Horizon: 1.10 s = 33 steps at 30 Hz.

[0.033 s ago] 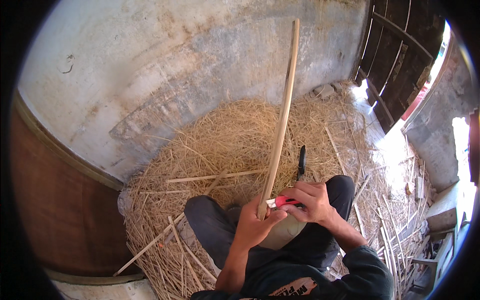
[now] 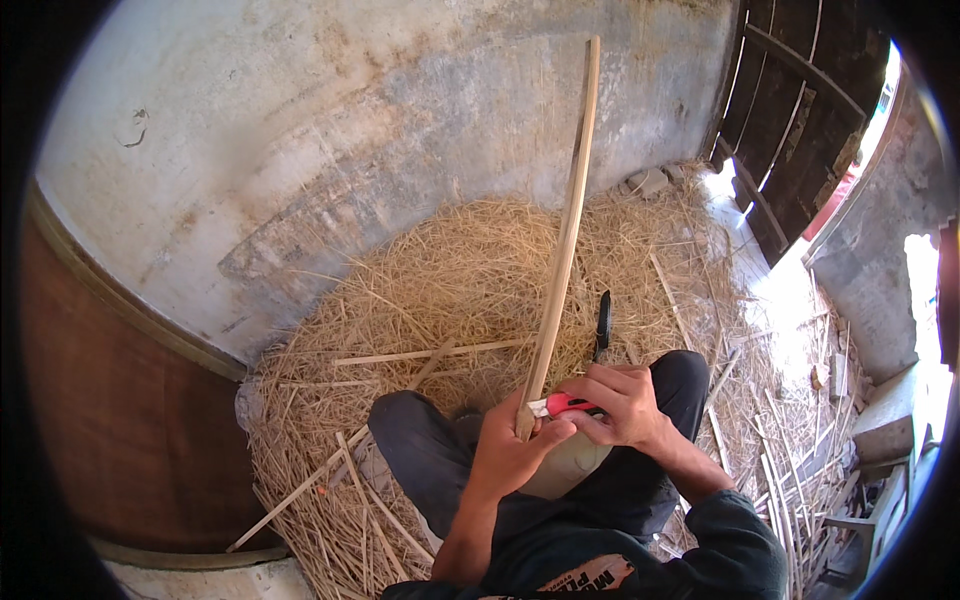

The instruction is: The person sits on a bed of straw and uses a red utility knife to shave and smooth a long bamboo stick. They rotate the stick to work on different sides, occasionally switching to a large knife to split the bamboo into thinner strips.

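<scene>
A long, pale bamboo strip (image 2: 565,240) stands nearly upright in front of me, leaning slightly to the right at its top. My left hand (image 2: 507,447) is closed around its lower end, thumb stretched toward the right hand. Held in my right hand (image 2: 622,405) is a red-and-black utility knife (image 2: 572,403). The knife's blade (image 2: 538,408) touches or nearly touches the strip just above its lower end, beside the left hand. Beyond my right hand, a dark-bladed knife (image 2: 604,320) lies on the shavings near my right knee.
I sit cross-legged amid a heap of thin shavings (image 2: 450,270). Loose strips (image 2: 430,353) lie across it, and more strips (image 2: 780,480) spread at the right. A stained wall (image 2: 400,130) rises behind, a brown panel (image 2: 130,400) stands left, and a dark wooden door (image 2: 790,110) is at far right.
The utility knife has shifted very slightly left toward the bamboo strip, along with my right hand. The left hand and the strip stay practically still.
</scene>
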Tool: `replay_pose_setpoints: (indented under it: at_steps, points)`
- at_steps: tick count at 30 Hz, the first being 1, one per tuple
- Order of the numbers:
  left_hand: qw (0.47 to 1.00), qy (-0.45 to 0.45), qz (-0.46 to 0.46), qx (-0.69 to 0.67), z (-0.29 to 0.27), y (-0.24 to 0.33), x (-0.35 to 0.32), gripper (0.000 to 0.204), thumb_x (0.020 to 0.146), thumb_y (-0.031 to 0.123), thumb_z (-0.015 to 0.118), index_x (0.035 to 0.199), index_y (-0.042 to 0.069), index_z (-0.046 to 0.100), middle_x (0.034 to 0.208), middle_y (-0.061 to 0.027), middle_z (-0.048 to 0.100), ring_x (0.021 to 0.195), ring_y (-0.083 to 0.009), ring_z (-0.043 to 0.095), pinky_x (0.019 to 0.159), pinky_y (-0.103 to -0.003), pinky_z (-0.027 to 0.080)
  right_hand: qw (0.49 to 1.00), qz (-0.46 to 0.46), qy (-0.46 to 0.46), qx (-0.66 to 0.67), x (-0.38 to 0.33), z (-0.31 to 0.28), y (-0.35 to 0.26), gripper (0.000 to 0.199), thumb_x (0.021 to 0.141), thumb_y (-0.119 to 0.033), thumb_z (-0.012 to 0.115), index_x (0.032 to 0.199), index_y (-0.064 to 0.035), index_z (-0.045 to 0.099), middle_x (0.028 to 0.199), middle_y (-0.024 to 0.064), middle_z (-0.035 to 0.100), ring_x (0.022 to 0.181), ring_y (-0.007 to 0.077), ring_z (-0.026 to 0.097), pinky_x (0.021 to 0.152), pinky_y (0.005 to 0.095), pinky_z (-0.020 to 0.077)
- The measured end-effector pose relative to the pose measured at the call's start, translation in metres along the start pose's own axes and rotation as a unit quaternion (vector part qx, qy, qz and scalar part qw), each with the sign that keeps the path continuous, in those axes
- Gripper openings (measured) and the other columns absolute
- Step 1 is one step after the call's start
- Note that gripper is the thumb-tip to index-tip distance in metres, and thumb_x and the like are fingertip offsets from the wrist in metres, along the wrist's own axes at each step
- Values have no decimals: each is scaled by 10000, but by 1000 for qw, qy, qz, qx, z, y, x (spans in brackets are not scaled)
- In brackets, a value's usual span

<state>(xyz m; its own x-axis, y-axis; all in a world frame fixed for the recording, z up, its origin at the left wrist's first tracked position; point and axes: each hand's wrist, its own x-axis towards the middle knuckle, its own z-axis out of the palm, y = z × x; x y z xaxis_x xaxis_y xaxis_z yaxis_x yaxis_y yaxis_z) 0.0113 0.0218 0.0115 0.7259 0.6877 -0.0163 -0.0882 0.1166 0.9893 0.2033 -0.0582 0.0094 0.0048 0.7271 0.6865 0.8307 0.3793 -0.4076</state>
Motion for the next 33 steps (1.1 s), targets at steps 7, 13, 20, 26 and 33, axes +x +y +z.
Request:
replay_pose_setpoints:
  at_steps: [7,13,20,26,33]
  points:
    - [998,17,20,50,5,0,-1,297,1004,268,761,1139,11,694,830,19,658,767,-57,554,655,-261,466,999,-14,5,-32,4,-2,-5,291,798,-304,856,1039,-160,777,708,-8,600,516,188,603,465,339,472]
    - [990,20,-12,141,5,6,-8,331,1059,318,673,1121,-7,698,761,-13,633,725,-71,545,643,-291,467,997,51,46,-36,13,-12,5,228,800,-259,882,979,-149,795,719,5,670,568,194,656,497,314,494]
    - [988,-8,-58,141,2,-16,-31,347,1082,327,630,940,11,650,676,-4,535,640,-75,476,572,-299,409,983,142,108,-42,33,-38,45,180,868,-185,826,1019,-90,802,844,92,760,660,209,723,592,323,560]
    - [984,-3,-83,159,-9,-31,-44,376,1085,342,621,895,18,642,635,20,494,595,-70,453,543,-294,388,976,157,133,-70,46,-46,88,192,925,-215,789,1027,-53,809,839,135,766,652,203,723,591,333,541]
    - [968,-9,-153,197,-26,-45,-67,386,1069,380,639,1001,5,704,673,14,547,644,-70,497,575,-292,419,943,201,171,-203,72,-77,175,294,998,-354,722,1084,-87,811,687,75,703,545,174,608,531,364,458]
